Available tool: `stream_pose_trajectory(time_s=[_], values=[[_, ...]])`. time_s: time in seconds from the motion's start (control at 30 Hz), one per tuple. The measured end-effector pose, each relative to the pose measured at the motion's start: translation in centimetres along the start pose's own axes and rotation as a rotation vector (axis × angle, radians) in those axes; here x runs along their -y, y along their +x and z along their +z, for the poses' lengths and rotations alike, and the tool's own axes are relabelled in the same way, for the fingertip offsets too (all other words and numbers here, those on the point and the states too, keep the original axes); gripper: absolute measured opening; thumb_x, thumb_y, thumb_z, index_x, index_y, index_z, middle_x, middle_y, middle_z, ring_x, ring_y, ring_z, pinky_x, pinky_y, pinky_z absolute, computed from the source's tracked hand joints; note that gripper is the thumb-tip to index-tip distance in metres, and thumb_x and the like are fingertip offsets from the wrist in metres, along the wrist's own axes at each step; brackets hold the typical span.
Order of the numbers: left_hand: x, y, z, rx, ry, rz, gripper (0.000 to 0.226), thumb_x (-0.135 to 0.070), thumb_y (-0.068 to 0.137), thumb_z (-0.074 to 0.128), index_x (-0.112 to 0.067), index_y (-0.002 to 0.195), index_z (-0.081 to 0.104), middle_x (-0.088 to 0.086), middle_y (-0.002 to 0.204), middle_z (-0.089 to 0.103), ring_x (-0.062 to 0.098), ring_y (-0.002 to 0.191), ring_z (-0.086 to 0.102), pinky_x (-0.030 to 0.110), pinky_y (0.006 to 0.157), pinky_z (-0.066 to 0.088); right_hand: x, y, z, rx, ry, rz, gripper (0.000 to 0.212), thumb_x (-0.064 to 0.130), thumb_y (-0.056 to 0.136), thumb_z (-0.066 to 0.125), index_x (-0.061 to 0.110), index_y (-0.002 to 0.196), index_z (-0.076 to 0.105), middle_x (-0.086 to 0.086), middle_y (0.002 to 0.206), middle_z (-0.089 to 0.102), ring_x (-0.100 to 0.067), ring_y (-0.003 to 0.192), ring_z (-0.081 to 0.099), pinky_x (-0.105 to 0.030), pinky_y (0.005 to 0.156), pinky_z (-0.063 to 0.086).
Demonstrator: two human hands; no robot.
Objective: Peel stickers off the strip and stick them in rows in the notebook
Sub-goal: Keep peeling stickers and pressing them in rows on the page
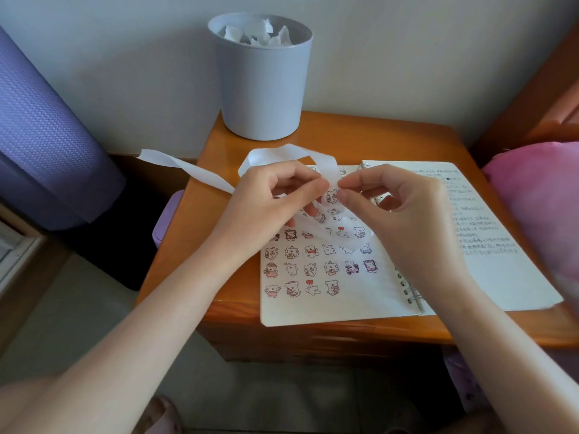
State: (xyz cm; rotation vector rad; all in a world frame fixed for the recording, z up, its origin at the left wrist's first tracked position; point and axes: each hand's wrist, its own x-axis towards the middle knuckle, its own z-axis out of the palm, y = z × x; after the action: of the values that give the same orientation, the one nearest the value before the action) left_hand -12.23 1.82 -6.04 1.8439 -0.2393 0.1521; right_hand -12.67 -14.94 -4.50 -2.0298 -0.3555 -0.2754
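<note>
While I watch through the head camera, both hands work above the open notebook (329, 305), which lies on a small wooden table (219, 170) and nearly reaches its front edge. My left hand (269, 198) pinches the white sticker strip (194, 170) between thumb and fingers; my right hand (391, 208) pinches at a sticker (332, 195) on that strip, its fingertips almost meeting the left ones. The strip loops up behind the hands, and its loose end trails left past the table's edge into open air.

Bare table shows only to the left of the notebook and along the front; on the right the written page runs close to the edge, beside something pink (539, 208).

Rows of stickers (316, 269) fill the left page, the bottom row only partly. The upper rows are hidden under my hands and the strip, and I cannot tell whether the pinched sticker has lifted free.

At the back stands a grey bin (263, 86) holding crumpled white paper (257, 32). A purple rolled mat (47, 136) stands to the left, apart from the table.
</note>
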Motion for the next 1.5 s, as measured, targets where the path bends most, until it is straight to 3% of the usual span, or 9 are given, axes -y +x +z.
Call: stream_pose_trajectory(time_s=[0.4,0.73,1.03,1.17,1.27,1.37,1.5], values=[[-0.1,0.0,0.0,0.011,0.008,0.019,0.006,-0.023,0.086,0.066,-0.019,0.087,0.070,-0.012,0.073,0.069,0.001,0.066,0.066,0.012,0.051,0.045,-0.2,0.0,0.1,0.001,-0.032,0.008,0.006,0.017,0.079,0.074,0.020,0.083,0.072,0.011,0.074,0.069,-0.006,0.069,0.061,-0.021,0.063,0.049],[0.0,0.0,0.1,0.011,0.035,0.010,0.009,-0.023,0.087,0.066,-0.016,0.088,0.071,-0.010,0.073,0.069,-0.001,0.061,0.064,0.009,0.052,0.043,-0.2,-0.1,0.0,0.039,-0.098,0.021,0.006,0.019,0.081,0.072,0.023,0.080,0.068,0.015,0.073,0.063,0.000,0.062,0.051,-0.013,0.057,0.038],[0.3,0.2,0.0,0.006,0.029,0.002,0.010,-0.021,0.088,0.064,-0.013,0.087,0.070,-0.011,0.071,0.070,0.003,0.065,0.066,0.013,0.050,0.046,0.2,-0.7,-0.3,0.059,-0.271,-0.077,0.006,0.027,0.083,0.069,0.026,0.086,0.064,0.016,0.095,0.052,-0.002,0.082,0.047,-0.009,0.067,0.033],[0.4,0.3,-0.1,0.000,0.010,-0.012,0.010,-0.020,0.089,0.063,-0.013,0.087,0.070,-0.013,0.069,0.070,0.005,0.064,0.066,0.019,0.049,0.048,1.1,-1.0,-1.1,0.077,-0.157,-0.060,0.005,0.025,0.083,0.069,0.027,0.081,0.065,0.011,0.084,0.062,-0.009,0.076,0.053,-0.020,0.062,0.042],[0.4,0.2,0.0,0.009,0.012,0.001,0.013,-0.020,0.090,0.063,-0.010,0.087,0.071,-0.011,0.070,0.070,0.005,0.064,0.066,0.019,0.049,0.048,1.6,-0.9,-2.3,0.235,-0.084,0.108,0.004,0.027,0.078,0.072,0.026,0.077,0.069,0.007,0.075,0.069,-0.004,0.062,0.057,-0.014,0.054,0.044],[0.4,0.2,0.0,0.007,0.018,0.014,0.014,-0.017,0.091,0.061,-0.008,0.086,0.070,-0.007,0.072,0.071,0.006,0.065,0.067,0.022,0.050,0.049,1.8,-0.9,-3.2,0.513,-0.080,0.305,0.006,0.028,0.075,0.073,0.022,0.076,0.072,0.007,0.074,0.073,-0.006,0.064,0.065,-0.010,0.058,0.048],[0.4,0.3,0.0,-0.003,0.027,0.006,0.013,-0.018,0.091,0.061,-0.011,0.085,0.070,-0.009,0.070,0.070,0.005,0.065,0.067,0.021,0.051,0.049,1.7,-1.1,-3.3,0.634,-0.154,0.378,0.012,0.032,0.069,0.072,0.021,0.074,0.073,0.004,0.074,0.073,-0.013,0.070,0.068,-0.032,0.076,0.058]])
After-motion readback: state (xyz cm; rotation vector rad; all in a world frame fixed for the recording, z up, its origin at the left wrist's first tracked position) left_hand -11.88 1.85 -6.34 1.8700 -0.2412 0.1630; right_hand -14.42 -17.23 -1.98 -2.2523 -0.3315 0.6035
